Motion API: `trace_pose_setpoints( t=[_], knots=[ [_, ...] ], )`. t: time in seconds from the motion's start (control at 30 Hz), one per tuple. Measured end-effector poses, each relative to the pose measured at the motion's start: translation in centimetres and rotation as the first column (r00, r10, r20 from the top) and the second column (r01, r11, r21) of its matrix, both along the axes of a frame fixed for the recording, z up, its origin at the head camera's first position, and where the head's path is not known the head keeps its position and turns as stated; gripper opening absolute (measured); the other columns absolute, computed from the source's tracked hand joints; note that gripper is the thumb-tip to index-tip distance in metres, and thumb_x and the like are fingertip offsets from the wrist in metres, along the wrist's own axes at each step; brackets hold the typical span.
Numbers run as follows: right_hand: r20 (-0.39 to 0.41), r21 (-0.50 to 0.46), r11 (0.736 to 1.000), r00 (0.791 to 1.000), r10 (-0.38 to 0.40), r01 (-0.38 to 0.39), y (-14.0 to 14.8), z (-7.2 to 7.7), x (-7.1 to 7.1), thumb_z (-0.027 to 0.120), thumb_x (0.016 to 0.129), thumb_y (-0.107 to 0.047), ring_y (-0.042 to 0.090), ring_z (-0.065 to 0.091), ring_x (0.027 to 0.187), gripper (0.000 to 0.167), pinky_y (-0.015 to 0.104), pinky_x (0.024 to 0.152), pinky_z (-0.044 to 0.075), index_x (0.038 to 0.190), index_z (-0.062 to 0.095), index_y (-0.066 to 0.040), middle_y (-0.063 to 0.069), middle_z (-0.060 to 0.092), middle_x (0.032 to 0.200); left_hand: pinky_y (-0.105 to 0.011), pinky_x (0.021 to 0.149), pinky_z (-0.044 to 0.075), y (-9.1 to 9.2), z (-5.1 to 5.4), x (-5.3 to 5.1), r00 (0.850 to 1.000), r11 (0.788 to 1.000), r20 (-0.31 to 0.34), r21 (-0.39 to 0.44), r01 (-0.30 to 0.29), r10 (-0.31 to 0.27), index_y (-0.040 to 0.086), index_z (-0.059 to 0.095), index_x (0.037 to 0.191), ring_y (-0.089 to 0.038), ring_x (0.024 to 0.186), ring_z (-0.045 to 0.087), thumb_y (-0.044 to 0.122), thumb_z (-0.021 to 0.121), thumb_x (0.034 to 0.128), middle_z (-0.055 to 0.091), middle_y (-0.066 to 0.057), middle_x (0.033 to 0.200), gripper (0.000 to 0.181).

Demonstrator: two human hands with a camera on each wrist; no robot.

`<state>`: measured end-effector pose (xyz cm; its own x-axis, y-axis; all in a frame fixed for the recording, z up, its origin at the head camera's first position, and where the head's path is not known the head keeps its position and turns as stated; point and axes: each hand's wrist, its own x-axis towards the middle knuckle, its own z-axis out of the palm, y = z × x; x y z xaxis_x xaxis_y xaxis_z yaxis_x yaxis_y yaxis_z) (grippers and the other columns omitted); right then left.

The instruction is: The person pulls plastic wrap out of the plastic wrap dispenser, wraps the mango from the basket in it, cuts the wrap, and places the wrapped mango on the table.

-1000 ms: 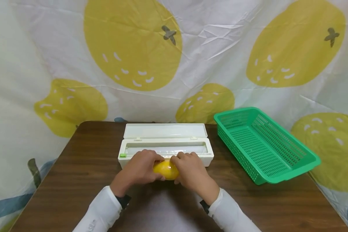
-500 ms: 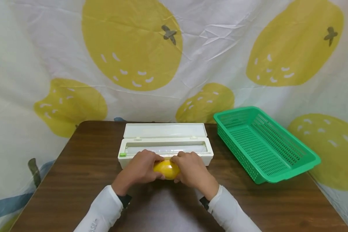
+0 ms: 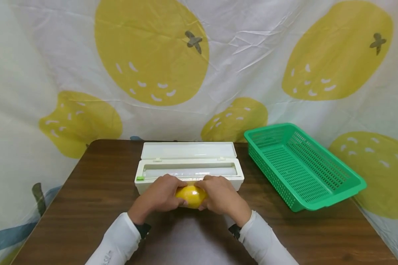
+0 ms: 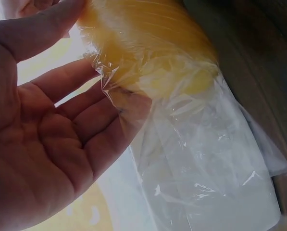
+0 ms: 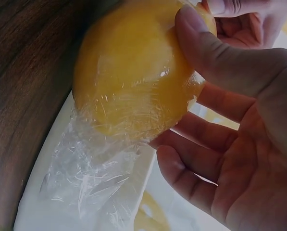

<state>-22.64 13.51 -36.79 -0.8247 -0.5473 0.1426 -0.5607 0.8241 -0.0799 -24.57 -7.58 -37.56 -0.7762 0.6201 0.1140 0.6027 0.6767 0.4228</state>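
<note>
Between my two hands, just above the table, is a glossy yellow, rounded fruit [image 3: 191,197] whose exact kind I cannot tell. Clear plastic wrap [image 5: 88,175] clings to it, and loose ends stick out at both sides. My left hand [image 3: 163,193] grips its left end, thumb on the near side and fingers behind. From the right, my right hand [image 3: 220,193] holds the other end the same way. In the left wrist view a slack flap of cling film [image 4: 205,154] hangs past the fingers. Right behind the fruit stands a white wrap dispenser [image 3: 238,177], lid raised, with a roll [image 3: 202,171] inside.
A green perforated plastic basket [image 3: 293,173] stands at the right on the brown wooden table [image 3: 96,206]. The dispenser's lid [image 3: 189,150] leans back near the table's far edge. A fruit-printed cloth [image 3: 238,73] hangs behind the table.
Both hands stay on the wrapped fruit in nearly the same spot, with the fruit very slightly nearer. The dispenser and basket have not moved.
</note>
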Motion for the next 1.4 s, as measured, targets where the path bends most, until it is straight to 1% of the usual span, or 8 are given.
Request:
trace_pose_setpoints(
  t=[0.4,0.67,0.83,1.03,1.13,1.23,1.33,1.4],
  knots=[
    [0.077,-0.042,0.998,0.996,0.053,-0.050,0.5,-0.1,-0.3,0.094,0.067,-0.030,0.014,0.059,0.081,0.052,0.033,0.073,0.050,0.115,0.073,-0.023,-0.008,0.067,0.090,-0.028,0.066,0.043,-0.1,-0.1,0.0,0.999,0.999,0.009,-0.001,0.041,-0.041,0.019,0.072,0.102,-0.010,0.068,0.051,0.030,0.079,0.0849,0.059,0.011,0.075,0.022],
    [0.116,-0.077,0.997,0.993,0.024,-0.015,0.6,-0.1,-0.1,0.090,0.074,-0.033,0.017,0.061,0.078,0.052,0.034,0.072,0.050,0.112,0.063,-0.012,0.001,0.069,0.094,-0.034,0.078,0.049,-0.5,-0.2,0.1,0.993,0.999,0.115,0.033,-0.020,0.016,0.008,0.062,0.123,-0.013,0.080,0.057,0.030,0.078,0.0859,0.073,-0.003,0.102,0.046],
    [0.172,-0.102,0.995,0.985,0.014,0.004,0.9,0.1,-0.2,0.086,0.079,-0.035,0.015,0.055,0.074,0.048,0.031,0.070,0.047,0.111,0.061,-0.011,-0.001,0.065,0.089,-0.036,0.081,0.051,-0.7,0.0,-0.1,0.985,0.999,0.174,0.048,-0.022,0.013,0.010,0.059,0.118,-0.015,0.083,0.060,0.031,0.077,0.0880,0.073,-0.007,0.106,0.041],
    [0.196,-0.126,0.992,0.980,0.032,-0.007,1.0,0.0,-0.3,0.084,0.081,-0.032,0.015,0.054,0.074,0.043,0.030,0.070,0.045,0.111,0.062,-0.010,-0.002,0.065,0.089,-0.036,0.082,0.052,-0.7,-0.2,-0.2,0.984,0.998,0.179,0.065,-0.010,-0.002,0.009,0.060,0.117,-0.014,0.082,0.059,0.034,0.076,0.0887,0.072,-0.004,0.103,0.041],
    [0.196,-0.138,0.990,0.979,0.056,-0.029,1.2,-0.1,-0.4,0.083,0.082,-0.030,0.015,0.054,0.075,0.042,0.030,0.070,0.045,0.111,0.061,-0.010,-0.002,0.064,0.089,-0.033,0.078,0.050,-0.5,0.0,0.0,0.993,0.999,0.122,0.054,-0.006,-0.001,0.008,0.066,0.112,-0.012,0.079,0.057,0.036,0.078,0.0869,0.072,-0.001,0.096,0.039],
    [0.186,-0.156,0.987,0.980,0.077,-0.048,1.4,-0.2,-0.6,0.083,0.082,-0.029,0.014,0.054,0.075,0.039,0.029,0.071,0.045,0.110,0.062,-0.011,-0.003,0.065,0.089,-0.031,0.072,0.048,0.0,0.7,0.8,1.000,1.000,-0.017,0.022,-0.008,0.009,0.009,0.073,0.106,-0.012,0.075,0.057,0.034,0.081,0.0845,0.071,0.002,0.088,0.034],
    [0.203,-0.185,0.981,0.975,0.090,-0.052,1.7,0.0,-0.9,0.083,0.083,-0.028,0.013,0.054,0.075,0.036,0.029,0.072,0.046,0.109,0.062,-0.012,-0.005,0.065,0.089,-0.032,0.070,0.049,0.7,1.5,2.0,0.981,0.999,-0.188,-0.012,-0.048,0.045,0.009,0.074,0.105,-0.016,0.075,0.058,0.028,0.086,0.0781,0.069,0.000,0.087,0.035],
    [0.223,-0.205,0.977,0.970,0.101,-0.054,1.9,0.3,-0.9,0.082,0.084,-0.027,0.013,0.055,0.075,0.034,0.029,0.072,0.046,0.108,0.063,-0.013,-0.006,0.065,0.089,-0.036,0.070,0.051,1.1,1.7,2.7,0.961,0.995,-0.265,-0.039,-0.091,0.077,0.009,0.071,0.110,-0.021,0.079,0.058,0.031,0.092,0.0698,0.066,-0.004,0.094,0.050]
  ],
)
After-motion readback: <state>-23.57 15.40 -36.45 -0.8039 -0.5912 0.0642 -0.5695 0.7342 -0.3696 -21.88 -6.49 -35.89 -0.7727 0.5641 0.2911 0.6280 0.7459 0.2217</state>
